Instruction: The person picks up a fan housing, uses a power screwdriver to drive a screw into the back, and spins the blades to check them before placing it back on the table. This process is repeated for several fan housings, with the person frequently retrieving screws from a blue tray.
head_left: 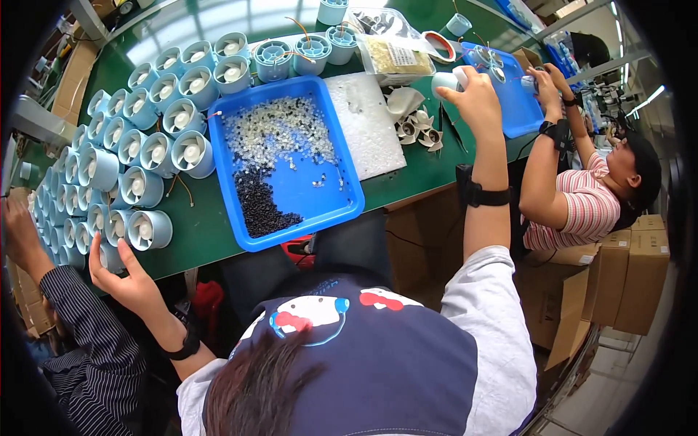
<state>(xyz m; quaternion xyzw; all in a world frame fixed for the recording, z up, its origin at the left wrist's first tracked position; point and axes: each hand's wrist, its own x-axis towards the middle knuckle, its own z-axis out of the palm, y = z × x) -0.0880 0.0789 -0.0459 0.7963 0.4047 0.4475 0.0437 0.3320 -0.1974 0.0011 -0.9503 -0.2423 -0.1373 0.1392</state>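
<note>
At the front left of the green table, my left hand [131,280] reaches to the rows of small light blue fans. Its thumb and finger lie on either side of one light blue fan [110,257], gripping it. My right hand [474,100] is raised over the right part of the table, its fingers closed around a pale cylindrical fan housing [442,84]; the fingers hide part of it. Between my arms is a blue tray [309,211] with clear pellets [273,127] and small black pieces [260,203].
White foam board [367,127] lies beside the tray, near loose grey fan blades [418,127] and tweezers [452,131]. Behind are a bag of pale parts [396,57] and a tape roll [439,46]. A co-worker [574,189] works right at another blue tray [512,112]; a striped sleeve [91,327] is left.
</note>
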